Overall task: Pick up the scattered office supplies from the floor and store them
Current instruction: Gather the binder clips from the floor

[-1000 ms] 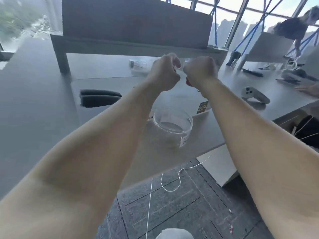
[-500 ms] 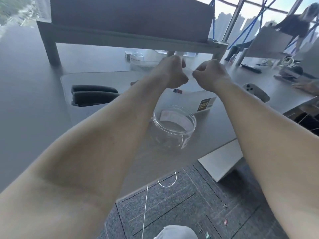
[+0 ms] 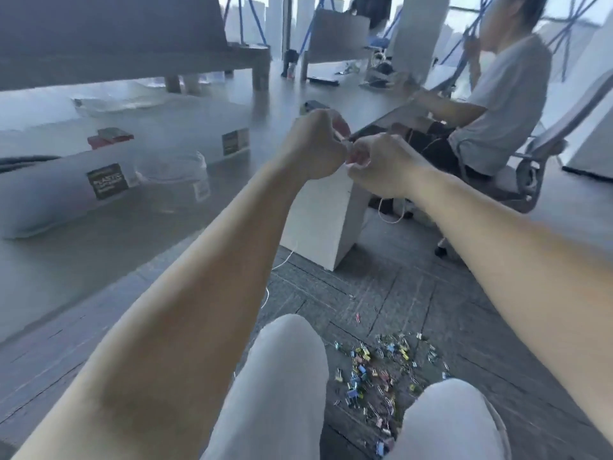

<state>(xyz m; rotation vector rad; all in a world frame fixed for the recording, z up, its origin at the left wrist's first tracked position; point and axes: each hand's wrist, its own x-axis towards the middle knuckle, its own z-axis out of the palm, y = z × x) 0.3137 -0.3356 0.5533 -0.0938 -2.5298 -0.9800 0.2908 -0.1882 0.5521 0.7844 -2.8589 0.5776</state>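
Note:
Both my hands are raised in front of me, above the desk edge, with fingers curled. My left hand [image 3: 315, 147] and my right hand [image 3: 381, 167] meet at the fingertips and pinch a small pale item [image 3: 349, 155]; blur hides what it is. A thin white string [image 3: 388, 218] loops down below my right hand. Several colourful binder clips [image 3: 374, 370] lie scattered on the grey carpet between my knees. A clear round jar [image 3: 175, 180] stands open on the desk to the left of my hands.
Clear labelled plastic boxes [image 3: 66, 190] [image 3: 212, 127] sit on the desk [image 3: 99, 247] around the jar. A white desk panel [image 3: 321, 224] stands beyond the clips. A seated person [image 3: 497, 94] on an office chair [image 3: 544, 151] is at the right. My knees [image 3: 282, 376] are below.
The view has swung right and down, so the jar now lies left of my hands and the clips on the floor show. My hands stay together, still pinching.

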